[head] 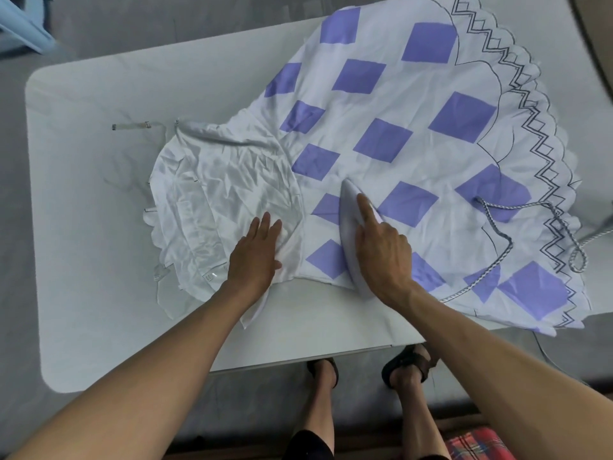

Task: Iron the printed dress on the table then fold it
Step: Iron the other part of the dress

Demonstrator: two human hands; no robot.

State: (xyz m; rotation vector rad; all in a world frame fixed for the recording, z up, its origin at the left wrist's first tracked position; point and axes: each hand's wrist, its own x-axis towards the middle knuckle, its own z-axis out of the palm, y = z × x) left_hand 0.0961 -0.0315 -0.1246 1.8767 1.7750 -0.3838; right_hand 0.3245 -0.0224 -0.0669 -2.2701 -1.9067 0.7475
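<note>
- While it lies spread over the table, the dress has its skirt rightward.
- Iron sits on the skirt, gripped by the right hand, forefinger extended.
- Left hand presses flat on the crumpled bodice.
- Cord crosses the skirt.

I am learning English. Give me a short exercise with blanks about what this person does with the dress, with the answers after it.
1. The right hand grips the ____.
2. The left hand lies ____ on the dress, fingers straight.
3. The dress is spread on a white ____.
4. A braided ____ lies across the dress.
Answers: iron; flat; table; cord.
</note>
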